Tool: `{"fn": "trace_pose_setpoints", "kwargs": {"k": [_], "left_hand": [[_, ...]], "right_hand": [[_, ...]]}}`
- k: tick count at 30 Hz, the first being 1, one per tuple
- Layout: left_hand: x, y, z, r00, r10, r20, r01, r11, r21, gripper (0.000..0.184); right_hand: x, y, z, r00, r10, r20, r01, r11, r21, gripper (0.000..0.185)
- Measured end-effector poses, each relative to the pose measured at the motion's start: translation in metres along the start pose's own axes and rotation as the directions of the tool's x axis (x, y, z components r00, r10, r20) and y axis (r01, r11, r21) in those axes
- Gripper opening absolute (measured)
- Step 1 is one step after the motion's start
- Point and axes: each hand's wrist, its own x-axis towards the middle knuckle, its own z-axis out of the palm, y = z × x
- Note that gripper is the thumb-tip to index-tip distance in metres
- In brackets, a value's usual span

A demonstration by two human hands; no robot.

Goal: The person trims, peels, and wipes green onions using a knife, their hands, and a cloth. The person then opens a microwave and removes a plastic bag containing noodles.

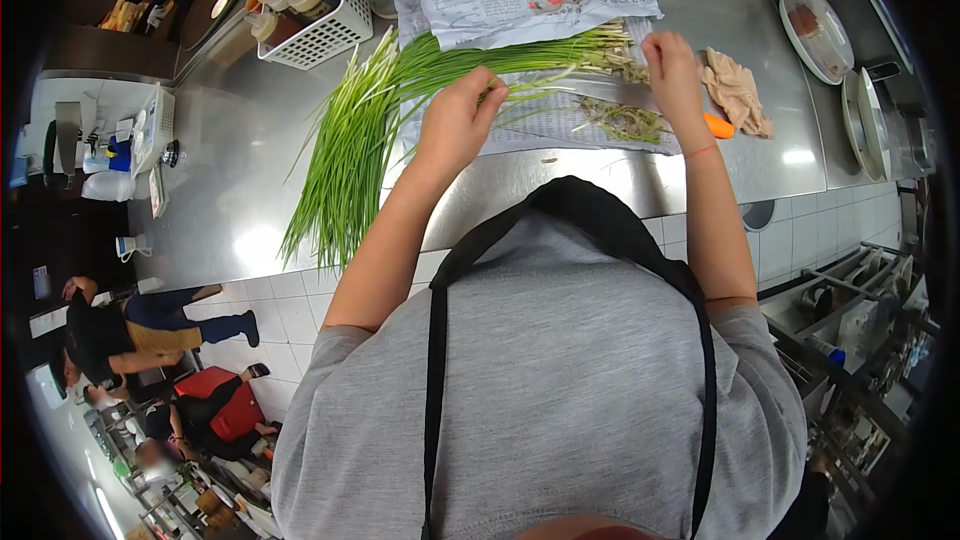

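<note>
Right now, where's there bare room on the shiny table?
The steel counter is bare left of the spring onions, below the white basket; a smaller patch lies between the tan cloth and white dishes. The middle's crowded: newspaper, left hand, right hand.

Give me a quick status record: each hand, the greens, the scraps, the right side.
Left hand: pinching a few green stalks
Bundle: on newspaper, along a folded sheet
Right hand: raised near bundle's right end; contents unclear
Second pile: left, mostly on steel counter
Scraps: stringy heap on newspaper
Right side: crumpled cloth, orange object
</note>
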Motion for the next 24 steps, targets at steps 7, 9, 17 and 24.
{"fn": "trace_pose_setpoints", "kwargs": {"k": [7, 9, 17, 24], "left_hand": [[0.005, 0.007, 0.005, 1.0, 0.019, 0.006, -0.019, 0.999, 0.034, 0.013], [0.005, 0.009, 0.005, 0.997, 0.077, -0.007, -0.077, 0.997, 0.009, 0.013], [0.003, 0.005, -0.002, 1.0, 0.012, -0.016, -0.01, 0.996, 0.091, 0.014], [0.003, -0.013, -0.015, 0.997, -0.036, -0.067, 0.034, 0.999, -0.028, 0.013]], "right_hand": [[-0.011, -0.081, -0.01, 0.96, -0.265, 0.092, 0.212, 0.9, 0.38, 0.014], [-0.012, -0.096, -0.006, 0.917, -0.399, 0.033, 0.374, 0.883, 0.284, 0.011], [-0.002, -0.066, -0.003, 0.919, -0.386, 0.083, 0.366, 0.911, 0.191, 0.005], [-0.01, -0.006, -0.008, 0.976, 0.002, 0.217, -0.033, 0.99, 0.14, 0.007]]}}
